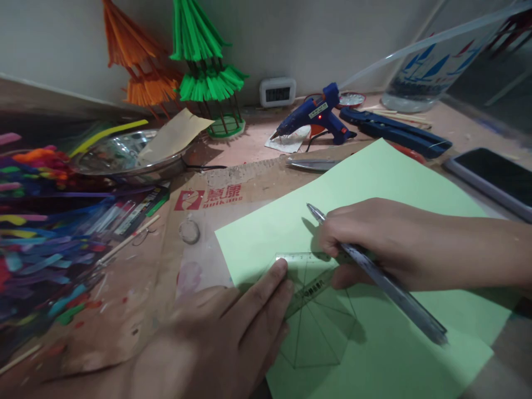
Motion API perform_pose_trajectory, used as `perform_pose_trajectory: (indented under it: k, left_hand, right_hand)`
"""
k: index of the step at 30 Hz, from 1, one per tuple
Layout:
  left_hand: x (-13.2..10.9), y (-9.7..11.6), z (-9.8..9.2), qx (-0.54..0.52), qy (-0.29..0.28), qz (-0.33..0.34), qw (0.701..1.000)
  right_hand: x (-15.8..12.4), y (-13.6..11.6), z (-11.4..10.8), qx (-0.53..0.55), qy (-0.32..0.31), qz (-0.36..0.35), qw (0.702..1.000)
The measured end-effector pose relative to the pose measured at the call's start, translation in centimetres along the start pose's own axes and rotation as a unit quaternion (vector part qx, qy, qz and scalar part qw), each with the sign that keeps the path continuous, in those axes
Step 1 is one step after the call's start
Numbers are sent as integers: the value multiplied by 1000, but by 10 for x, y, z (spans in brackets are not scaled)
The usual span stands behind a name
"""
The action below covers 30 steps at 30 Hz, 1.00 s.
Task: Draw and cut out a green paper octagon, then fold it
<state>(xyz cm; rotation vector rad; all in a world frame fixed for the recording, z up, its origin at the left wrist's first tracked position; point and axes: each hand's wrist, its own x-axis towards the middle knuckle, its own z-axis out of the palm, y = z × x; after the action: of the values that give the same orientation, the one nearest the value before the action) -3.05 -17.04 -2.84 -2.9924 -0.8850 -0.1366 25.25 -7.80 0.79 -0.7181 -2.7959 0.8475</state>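
A sheet of light green paper [266, 230] lies at an angle in front of me, with a many-sided figure in pencil-thin lines [320, 338] and spokes meeting at its middle. Across the figure's upper part rests a clear plastic set square [297, 259]. My left hand [233, 327] presses on its left side, fingers stretched out flat. My right hand [366, 244] grips a pen [374, 277], its tip pointing up and away from the paper. The right thumb and lower fingers touch or nearly touch the set square's right end, which they partly hide.
Behind the paper lie a blue glue gun [318, 113] with a red light, a blue utility knife [394, 133] and scissors [311, 164]. A phone [494, 177] is right. Left are a metal bowl [124, 172], colourful strips [37, 255] and green [210, 83] and orange [143, 66] tiered models.
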Motion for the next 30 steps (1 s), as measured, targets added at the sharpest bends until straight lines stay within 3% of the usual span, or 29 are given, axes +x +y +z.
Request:
perform_pose_trajectory:
  k: [19,30]
  left_hand:
    - [0,0,-6,-2,-4,-14,1000]
    - [-6,-4,4,24,72,-11,997]
  right_hand:
    - [1,0,-2,2,-20,25,999]
    - [1,-4,-6,-2,-33,56,998]
